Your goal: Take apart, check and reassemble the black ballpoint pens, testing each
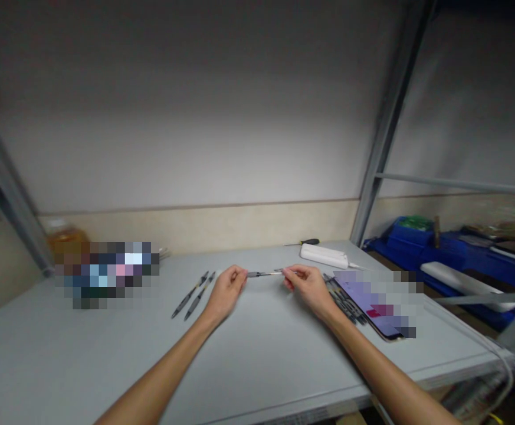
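A slender pen point(253, 274) spans the gap between the two hands, lying nearly level from side to side. Its grey, thicker section shows beside the fingertips of the left hand point(229, 288), which pinch that end. Toward the right it narrows to a thin, light, silvery length that reaches the pinching fingertips of the right hand point(307, 289). Both ends are partly covered by fingers, and finer detail is blurred.
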`<action>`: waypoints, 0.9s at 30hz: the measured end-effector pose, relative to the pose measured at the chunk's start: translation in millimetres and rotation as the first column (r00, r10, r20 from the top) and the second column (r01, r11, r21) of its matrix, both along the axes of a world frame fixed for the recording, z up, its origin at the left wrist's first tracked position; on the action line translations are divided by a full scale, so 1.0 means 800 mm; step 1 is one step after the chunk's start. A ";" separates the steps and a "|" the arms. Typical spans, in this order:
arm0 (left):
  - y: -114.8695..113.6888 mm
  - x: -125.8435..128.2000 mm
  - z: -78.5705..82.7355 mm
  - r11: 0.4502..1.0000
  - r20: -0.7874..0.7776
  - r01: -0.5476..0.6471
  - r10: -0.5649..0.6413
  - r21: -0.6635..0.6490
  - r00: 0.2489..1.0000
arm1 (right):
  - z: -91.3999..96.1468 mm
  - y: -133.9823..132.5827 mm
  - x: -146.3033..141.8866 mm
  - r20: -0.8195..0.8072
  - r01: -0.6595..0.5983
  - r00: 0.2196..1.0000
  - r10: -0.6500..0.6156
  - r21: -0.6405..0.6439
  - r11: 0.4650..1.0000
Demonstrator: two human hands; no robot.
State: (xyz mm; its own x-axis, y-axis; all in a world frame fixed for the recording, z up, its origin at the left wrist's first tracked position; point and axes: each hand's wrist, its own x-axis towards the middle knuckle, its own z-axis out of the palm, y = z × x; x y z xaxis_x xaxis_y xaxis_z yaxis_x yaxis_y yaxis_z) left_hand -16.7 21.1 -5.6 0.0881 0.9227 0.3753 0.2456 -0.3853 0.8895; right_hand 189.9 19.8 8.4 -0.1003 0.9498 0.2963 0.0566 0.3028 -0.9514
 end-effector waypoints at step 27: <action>0.002 -0.002 0.001 0.989 0.330 0.027 0.023 -0.146 0.944 | 0.002 -0.002 0.007 0.275 0.011 0.960 -0.049 0.139 0.990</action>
State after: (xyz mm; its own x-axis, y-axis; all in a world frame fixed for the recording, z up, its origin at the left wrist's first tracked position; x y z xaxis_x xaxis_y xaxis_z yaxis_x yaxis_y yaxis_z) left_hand -18.3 22.9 -5.2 -0.0158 0.9696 0.2442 -0.0724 -0.2447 0.9669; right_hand 195.7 18.1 9.7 -0.1684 0.9067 0.3868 0.3230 0.4215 -0.8474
